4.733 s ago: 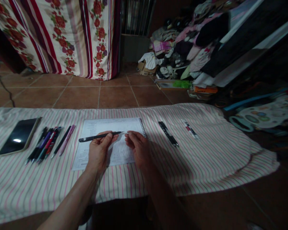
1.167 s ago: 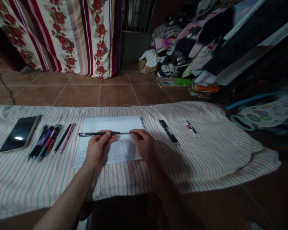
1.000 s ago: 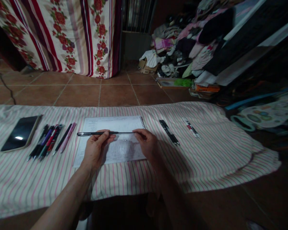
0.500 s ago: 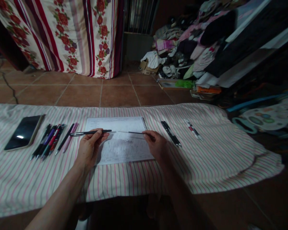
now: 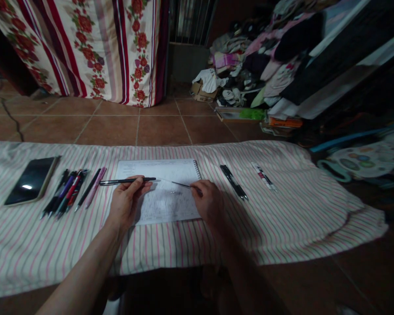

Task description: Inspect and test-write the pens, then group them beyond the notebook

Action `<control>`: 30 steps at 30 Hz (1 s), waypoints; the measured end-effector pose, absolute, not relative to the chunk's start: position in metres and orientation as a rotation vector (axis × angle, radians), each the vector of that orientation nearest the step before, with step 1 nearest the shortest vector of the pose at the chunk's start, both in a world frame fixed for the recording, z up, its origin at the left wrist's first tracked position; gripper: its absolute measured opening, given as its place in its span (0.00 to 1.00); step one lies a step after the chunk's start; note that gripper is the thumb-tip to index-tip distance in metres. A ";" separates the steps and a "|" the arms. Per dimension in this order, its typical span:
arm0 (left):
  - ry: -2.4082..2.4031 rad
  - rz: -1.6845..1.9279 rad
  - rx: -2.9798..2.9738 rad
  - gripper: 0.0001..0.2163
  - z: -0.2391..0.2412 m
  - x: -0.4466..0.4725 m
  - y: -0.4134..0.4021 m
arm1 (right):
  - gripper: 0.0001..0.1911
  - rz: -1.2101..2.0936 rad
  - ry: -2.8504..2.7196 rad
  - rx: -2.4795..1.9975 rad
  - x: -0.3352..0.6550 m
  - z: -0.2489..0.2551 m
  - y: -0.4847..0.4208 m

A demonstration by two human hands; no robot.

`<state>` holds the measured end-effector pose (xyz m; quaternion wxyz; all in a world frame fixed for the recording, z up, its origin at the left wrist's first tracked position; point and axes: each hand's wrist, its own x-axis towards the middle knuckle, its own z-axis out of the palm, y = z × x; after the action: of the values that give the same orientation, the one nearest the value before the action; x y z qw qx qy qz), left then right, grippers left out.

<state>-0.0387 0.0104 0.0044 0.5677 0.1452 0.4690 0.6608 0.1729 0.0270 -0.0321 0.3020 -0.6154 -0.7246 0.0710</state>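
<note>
My left hand pinches a black pen barrel level over a spiral notebook on the striped cloth. My right hand pinches a thin ink refill whose tip points toward the open end of the barrel, a short gap apart. A tiny metal piece, perhaps a spring, lies on the page between the hands.
Left of the notebook lie a row of pens and a dark phone. To the right lie a black pen and a white pen. Beyond the cloth are tiled floor, a floral curtain and heaped clothes.
The refill has come out of the barrel: my right hand drew it rightward, then angled its tip down toward the page. My left hand shifted the barrel slightly left.
</note>
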 end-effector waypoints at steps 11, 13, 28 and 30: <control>1.124 1.526 0.310 0.02 0.004 -0.032 0.009 | 0.06 0.094 -2.005 -1.621 0.167 -0.030 0.022; 1.141 1.510 0.297 0.01 0.004 -0.031 0.010 | 0.06 0.107 -1.992 -1.604 0.167 -0.030 0.022; 1.090 1.440 0.275 0.01 0.005 -0.013 0.004 | 0.11 0.493 -1.728 -1.372 0.146 -0.014 0.023; 1.041 1.422 0.256 0.01 0.006 -0.008 0.002 | 0.11 0.604 -1.669 -1.324 0.138 -0.013 0.023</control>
<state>-0.0078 0.0020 0.0056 0.6290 0.1118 0.4545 0.6208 0.1383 0.0231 -0.0128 0.4473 -0.5349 -0.6741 0.2438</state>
